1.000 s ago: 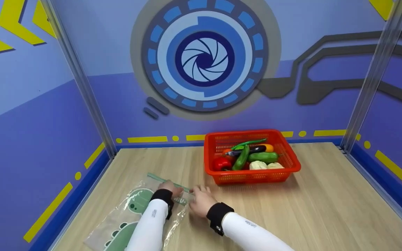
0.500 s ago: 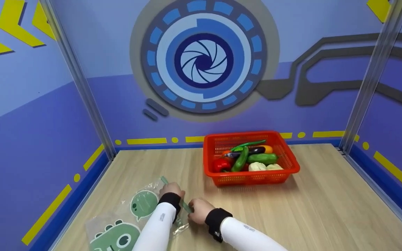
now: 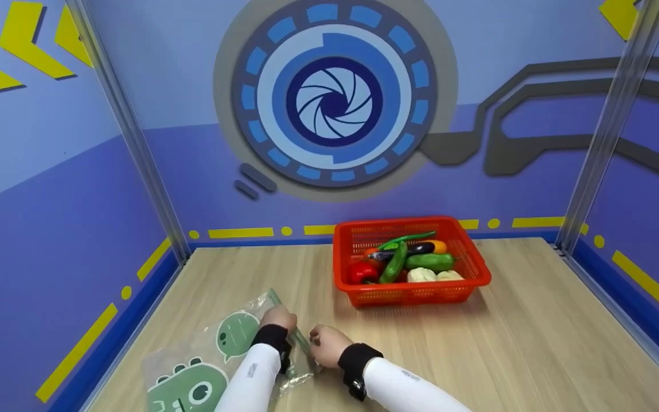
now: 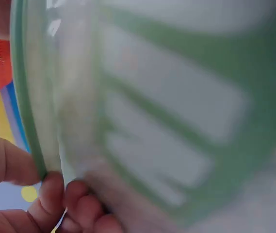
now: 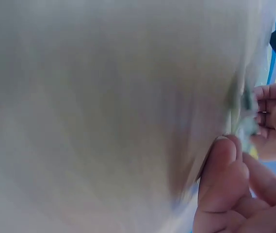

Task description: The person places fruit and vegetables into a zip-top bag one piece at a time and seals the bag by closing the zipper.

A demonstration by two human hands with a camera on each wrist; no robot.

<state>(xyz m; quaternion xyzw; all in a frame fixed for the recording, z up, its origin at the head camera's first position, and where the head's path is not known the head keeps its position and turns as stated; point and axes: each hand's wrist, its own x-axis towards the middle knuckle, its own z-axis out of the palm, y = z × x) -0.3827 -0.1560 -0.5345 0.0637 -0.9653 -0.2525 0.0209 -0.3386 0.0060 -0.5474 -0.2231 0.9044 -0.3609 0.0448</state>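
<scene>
A clear zip-lock bag (image 3: pixel 238 335) with green cartoon prints lies on the left of the table, its green zip strip (image 3: pixel 301 341) slanting between the two hands. My left hand (image 3: pixel 280 317) pinches the strip near its far end; in the left wrist view, thumb and fingertips (image 4: pixel 53 187) meet on the green edge. At the nearer end, my right hand (image 3: pixel 329 346) pinches the bag's edge with curled fingers. The right wrist view has its fingertips (image 5: pixel 222 150) at that edge, with the left hand beyond. My left sleeve covers part of the bag.
Behind the hands, right of centre, stands a red plastic basket (image 3: pixel 415 296) holding several vegetables, including a red pepper (image 3: pixel 362 273), green peppers (image 3: pixel 431 262) and an eggplant (image 3: pixel 421 248). Printed panels wall in the table (image 3: pixel 535 343) at the back and both sides.
The bag has turned so its zip strip slants more steeply toward me. Both hands have shifted slightly nearer, and the right fingers have curled in at the strip's near end.
</scene>
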